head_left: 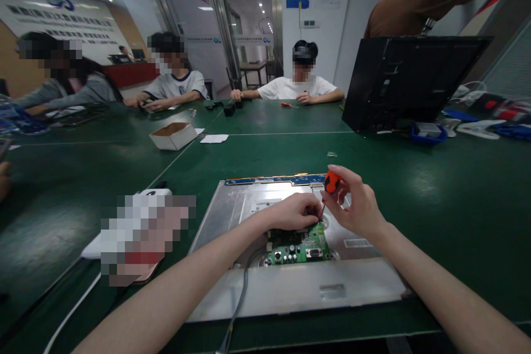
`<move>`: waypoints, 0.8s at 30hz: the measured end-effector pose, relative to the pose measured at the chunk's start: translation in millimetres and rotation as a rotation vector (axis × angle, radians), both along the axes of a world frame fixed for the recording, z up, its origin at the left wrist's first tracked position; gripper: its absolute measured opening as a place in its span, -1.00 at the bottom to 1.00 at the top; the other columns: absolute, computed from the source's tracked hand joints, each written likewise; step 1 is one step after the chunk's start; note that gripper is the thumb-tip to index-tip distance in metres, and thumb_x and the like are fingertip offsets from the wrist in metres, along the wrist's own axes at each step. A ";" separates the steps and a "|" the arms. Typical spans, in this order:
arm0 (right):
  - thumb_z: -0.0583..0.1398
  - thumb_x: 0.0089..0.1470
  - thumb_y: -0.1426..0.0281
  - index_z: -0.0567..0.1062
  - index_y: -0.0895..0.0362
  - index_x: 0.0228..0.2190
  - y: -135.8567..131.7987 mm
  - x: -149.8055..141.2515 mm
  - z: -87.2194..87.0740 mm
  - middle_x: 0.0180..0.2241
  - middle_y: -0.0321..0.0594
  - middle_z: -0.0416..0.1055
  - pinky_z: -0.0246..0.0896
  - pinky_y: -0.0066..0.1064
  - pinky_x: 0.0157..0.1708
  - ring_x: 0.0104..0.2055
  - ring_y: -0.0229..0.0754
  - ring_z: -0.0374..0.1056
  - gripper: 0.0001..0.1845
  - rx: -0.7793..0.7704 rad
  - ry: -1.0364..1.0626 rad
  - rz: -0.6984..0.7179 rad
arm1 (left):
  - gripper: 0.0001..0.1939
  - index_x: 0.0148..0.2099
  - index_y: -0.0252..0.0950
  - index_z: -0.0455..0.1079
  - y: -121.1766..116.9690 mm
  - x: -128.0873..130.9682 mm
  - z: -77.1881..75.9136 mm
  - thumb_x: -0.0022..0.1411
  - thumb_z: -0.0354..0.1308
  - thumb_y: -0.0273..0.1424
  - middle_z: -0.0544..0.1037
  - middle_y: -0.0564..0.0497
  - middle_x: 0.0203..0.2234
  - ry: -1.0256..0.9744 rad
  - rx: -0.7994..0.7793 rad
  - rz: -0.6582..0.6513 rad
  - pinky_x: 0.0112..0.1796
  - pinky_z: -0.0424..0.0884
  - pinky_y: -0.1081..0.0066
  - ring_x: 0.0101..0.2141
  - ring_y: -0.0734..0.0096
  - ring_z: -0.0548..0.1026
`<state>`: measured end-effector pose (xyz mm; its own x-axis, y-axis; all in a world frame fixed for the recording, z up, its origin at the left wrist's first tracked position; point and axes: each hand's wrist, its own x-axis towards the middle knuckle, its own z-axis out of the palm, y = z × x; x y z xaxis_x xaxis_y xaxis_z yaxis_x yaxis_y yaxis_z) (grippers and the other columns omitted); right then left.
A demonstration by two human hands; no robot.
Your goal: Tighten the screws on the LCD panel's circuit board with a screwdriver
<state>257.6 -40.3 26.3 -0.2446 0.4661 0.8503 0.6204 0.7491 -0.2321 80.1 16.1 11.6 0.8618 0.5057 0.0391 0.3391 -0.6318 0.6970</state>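
Orange-and-black screwdriver point(332, 181) tilted, handle up, shaft reaching down to board's far right corner. Green circuit board point(320, 239) – flat, connectors point(314, 253) along near edge – on silver metal panel point(211, 300), blue strip point(265, 180) along far edge.

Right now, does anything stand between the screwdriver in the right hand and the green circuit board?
Nothing visible does: from the right hand, the orange-and-black screwdriver angles down toward the far right corner of the green circuit board. The left hand is close beside the shaft; whether it touches is unclear.
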 end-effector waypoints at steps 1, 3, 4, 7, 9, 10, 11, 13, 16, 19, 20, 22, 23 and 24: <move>0.14 0.21 0.46 0.13 0.00 0.21 0.2 0.0 -0.1 -0.46 -0.40 0.37 0.19 -0.57 -0.67 -0.62 -0.35 0.25 -0.42 0.002 0.000 -0.001 | -0.90 -0.26 -0.34 0.43 0.0 0.1 0.1 0.15 0.19 -0.59 0.51 0.00 -0.36 0.000 0.001 0.000 -0.26 0.36 0.40 -0.30 0.31 0.46; 0.15 0.22 0.46 0.15 -0.01 0.20 0.2 0.1 0.0 -0.44 -0.39 0.38 0.21 -0.57 -0.66 -0.61 -0.36 0.25 -0.44 0.004 -0.001 0.004 | -0.90 -0.25 -0.35 0.43 0.0 0.2 0.1 0.15 0.20 -0.59 0.51 0.00 -0.36 0.001 0.002 -0.001 -0.26 0.36 0.40 -0.30 0.31 0.46; 0.15 0.22 0.46 0.15 -0.01 0.20 0.2 0.2 0.1 -0.43 -0.39 0.38 0.22 -0.57 -0.66 -0.61 -0.36 0.25 -0.44 0.005 -0.001 0.008 | -0.90 -0.25 -0.35 0.43 -0.1 0.2 0.0 0.15 0.19 -0.60 0.51 0.00 -0.36 0.001 0.001 -0.002 -0.26 0.35 0.40 -0.30 0.31 0.46; 0.15 0.22 0.46 0.18 -0.02 0.19 -0.1 0.3 0.4 -0.40 -0.39 0.37 0.24 -0.58 -0.65 -0.59 -0.37 0.25 -0.46 0.008 0.003 0.020 | -0.90 -0.26 -0.35 0.43 -0.3 -0.1 -0.7 0.15 0.19 -0.60 0.51 0.01 -0.37 -0.002 0.000 0.001 -0.25 0.35 0.40 -0.31 0.32 0.46; 0.16 0.22 0.47 0.18 -0.04 0.18 -0.2 0.3 0.6 -0.37 -0.37 0.36 0.24 -0.58 -0.65 -0.58 -0.38 0.25 -0.45 0.004 0.015 0.026 | -0.90 -0.26 -0.35 0.44 -0.3 -0.3 -1.1 0.15 0.19 -0.60 0.51 0.01 -0.37 -0.006 0.006 -0.002 -0.25 0.35 0.40 -0.31 0.32 0.46; 0.17 0.22 0.47 0.18 -0.05 0.18 -0.1 0.3 0.7 -0.35 -0.36 0.36 0.24 -0.58 -0.65 -0.57 -0.38 0.26 -0.45 0.001 0.021 0.030 | -0.90 -0.26 -0.35 0.44 -0.3 -0.3 -1.3 0.15 0.19 -0.59 0.51 0.01 -0.38 -0.008 0.009 -0.004 -0.26 0.35 0.41 -0.31 0.32 0.46; 0.17 0.21 0.47 0.19 -0.07 0.18 0.0 0.3 0.8 -0.33 -0.35 0.36 0.24 -0.58 -0.65 -0.57 -0.38 0.26 -0.44 -0.002 0.027 0.036 | -0.90 -0.26 -0.35 0.44 -0.2 -0.4 -1.4 0.15 0.19 -0.59 0.52 0.01 -0.37 -0.011 0.012 -0.007 -0.26 0.35 0.41 -0.31 0.32 0.46; 0.18 0.21 0.48 0.18 -0.09 0.19 0.2 0.2 1.3 -0.31 -0.34 0.34 0.25 -0.57 -0.65 -0.55 -0.38 0.27 -0.43 -0.005 0.035 0.048 | -0.90 -0.26 -0.34 0.45 0.1 -0.4 -1.7 0.15 0.18 -0.59 0.52 0.02 -0.37 -0.018 0.015 -0.008 -0.26 0.35 0.41 -0.31 0.32 0.46; 0.18 0.22 0.48 0.19 -0.11 0.20 0.0 0.0 2.2 -0.26 -0.31 0.33 0.27 -0.56 -0.65 -0.53 -0.37 0.28 -0.42 -0.002 0.031 0.058 | -0.89 -0.26 -0.34 0.46 0.2 -0.4 -2.3 0.14 0.19 -0.58 0.53 0.02 -0.36 -0.024 0.012 -0.001 -0.25 0.35 0.41 -0.30 0.32 0.47; 0.18 0.23 0.48 0.22 -0.12 0.20 -1.1 -0.2 3.4 -0.20 -0.27 0.31 0.30 -0.55 -0.64 -0.52 -0.38 0.29 -0.43 0.003 0.022 0.043 | -0.89 -0.26 -0.35 0.47 -0.1 -0.4 -2.5 0.13 0.19 -0.58 0.53 0.01 -0.37 -0.019 0.011 0.018 -0.26 0.35 0.41 -0.31 0.31 0.47; 0.17 0.24 0.48 0.24 -0.12 0.20 -1.7 -0.3 3.8 -0.18 -0.26 0.31 0.32 -0.55 -0.64 -0.51 -0.39 0.30 -0.45 0.003 0.021 0.029 | -0.89 -0.26 -0.36 0.47 -0.3 -0.4 -2.3 0.13 0.19 -0.59 0.53 0.01 -0.37 -0.017 0.011 0.022 -0.27 0.35 0.41 -0.32 0.32 0.46; 0.16 0.24 0.47 0.27 -0.14 0.19 -2.7 -0.2 4.2 -0.15 -0.23 0.29 0.35 -0.54 -0.63 -0.49 -0.38 0.31 -0.47 0.002 0.021 -0.001 | -0.90 -0.28 -0.36 0.46 -0.7 -0.3 -1.7 0.13 0.19 -0.60 0.52 0.01 -0.39 -0.011 0.005 0.018 -0.30 0.34 0.42 -0.35 0.34 0.46; 0.16 0.25 0.47 0.28 -0.14 0.18 -3.1 -0.1 4.3 -0.14 -0.23 0.28 0.36 -0.53 -0.62 -0.48 -0.38 0.33 -0.48 0.000 0.021 -0.014 | -0.90 -0.29 -0.36 0.46 -0.8 -0.2 -1.4 0.13 0.18 -0.60 0.51 0.02 -0.40 -0.010 -0.001 0.011 -0.31 0.34 0.44 -0.36 0.35 0.45; 0.15 0.25 0.47 0.28 -0.14 0.18 -3.4 -0.1 4.4 -0.13 -0.22 0.28 0.37 -0.53 -0.61 -0.47 -0.37 0.34 -0.48 -0.005 0.021 -0.021 | -0.91 -0.29 -0.36 0.46 -0.8 -0.1 -1.0 0.13 0.18 -0.60 0.51 0.02 -0.41 -0.010 -0.005 0.004 -0.31 0.33 0.44 -0.36 0.36 0.45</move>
<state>257.5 -43.8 30.6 -0.2166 0.4748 0.8530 0.6311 0.7347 -0.2487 80.0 15.4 10.6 0.8594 0.5093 0.0446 0.3348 -0.6266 0.7037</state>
